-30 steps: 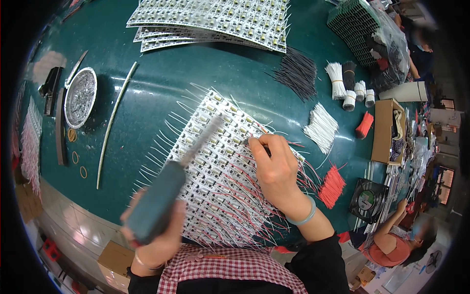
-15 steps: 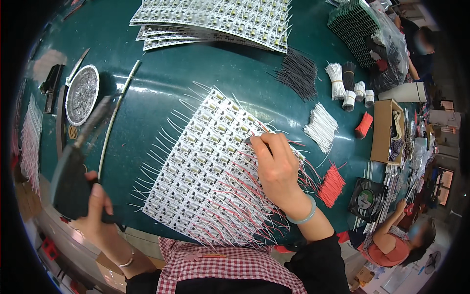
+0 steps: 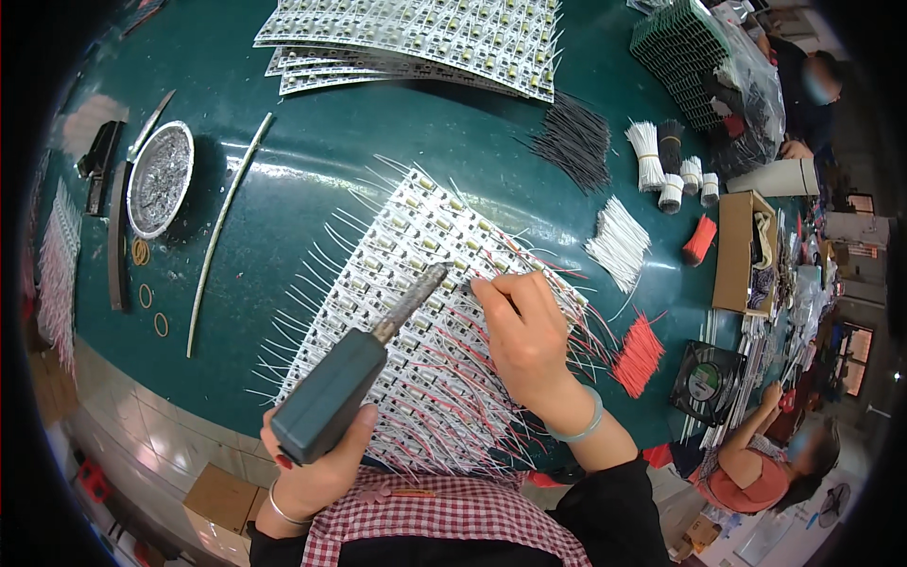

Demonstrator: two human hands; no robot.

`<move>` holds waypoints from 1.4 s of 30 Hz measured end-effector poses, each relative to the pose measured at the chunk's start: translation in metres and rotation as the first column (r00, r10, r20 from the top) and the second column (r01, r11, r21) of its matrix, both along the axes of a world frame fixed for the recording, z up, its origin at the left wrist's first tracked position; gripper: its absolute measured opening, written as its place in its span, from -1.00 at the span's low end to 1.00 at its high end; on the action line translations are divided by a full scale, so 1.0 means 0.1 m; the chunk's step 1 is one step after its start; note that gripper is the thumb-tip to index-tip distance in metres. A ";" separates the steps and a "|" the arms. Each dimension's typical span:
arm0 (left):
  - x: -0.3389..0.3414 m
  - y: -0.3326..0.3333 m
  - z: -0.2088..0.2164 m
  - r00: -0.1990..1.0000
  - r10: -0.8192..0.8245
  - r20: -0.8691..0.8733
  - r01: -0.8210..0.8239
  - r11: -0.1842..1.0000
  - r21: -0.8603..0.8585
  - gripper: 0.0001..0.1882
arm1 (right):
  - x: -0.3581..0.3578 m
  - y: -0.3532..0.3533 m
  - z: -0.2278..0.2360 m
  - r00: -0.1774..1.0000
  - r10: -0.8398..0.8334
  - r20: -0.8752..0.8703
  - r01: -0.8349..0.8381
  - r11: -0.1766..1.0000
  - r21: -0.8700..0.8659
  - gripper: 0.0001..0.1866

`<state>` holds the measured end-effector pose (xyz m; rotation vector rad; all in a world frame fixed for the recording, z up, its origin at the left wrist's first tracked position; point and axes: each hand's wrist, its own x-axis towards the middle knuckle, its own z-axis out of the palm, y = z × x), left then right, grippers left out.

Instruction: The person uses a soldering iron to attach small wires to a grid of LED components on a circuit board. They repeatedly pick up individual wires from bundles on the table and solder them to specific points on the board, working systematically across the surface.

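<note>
My left hand [image 3: 321,472] is wrapped round the dark grip of a soldering gun [image 3: 333,392], whose metal tip hangs over a panel of small white circuit boards [image 3: 387,250]. Its end is close to my right fingertips. On the right half of the panel my right hand [image 3: 527,331] is closed in a pinch on a thin wire, of which only a little shows. White wires stick out along the panel's left edge. Red and white wires [image 3: 463,378] trail across its lower right part, below my right hand.
A round dish of metal scraps [image 3: 161,180] and a solder stick [image 3: 227,236] lie left. Panels [image 3: 416,42] are stacked at the back. Black [image 3: 573,142], white [image 3: 619,244] and red wires [image 3: 640,356] lie right, near a fan [image 3: 707,383]. Two people sit farther right.
The soldering gun has swung from the left, near the dish, to over the panel in my left hand. My right hand has shifted slightly down and left.
</note>
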<state>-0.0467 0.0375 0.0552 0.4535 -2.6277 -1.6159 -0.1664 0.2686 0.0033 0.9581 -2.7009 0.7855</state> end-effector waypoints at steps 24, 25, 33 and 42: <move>-0.13 0.13 -0.10 0.988 -0.125 -0.091 0.125 0.992 -0.013 -0.82 | -0.02 -0.03 -0.03 0.999 -0.024 -0.027 0.024 1.000 0.015 -0.66; -0.13 0.12 -0.11 0.986 -0.133 -0.102 0.131 0.991 -0.026 -0.82 | -0.02 -0.03 -0.03 0.999 -0.023 -0.028 0.023 1.000 0.018 -0.66; -0.12 0.09 -0.07 0.989 -0.143 -0.041 0.143 0.990 0.008 -0.83 | -0.02 -0.03 -0.04 0.999 -0.011 -0.036 0.012 1.000 0.027 -0.65; -0.06 0.08 -0.02 0.996 -0.091 -0.025 0.091 0.996 0.015 -0.76 | -0.02 -0.05 -0.02 0.999 -0.005 -0.034 0.006 1.000 0.017 -0.64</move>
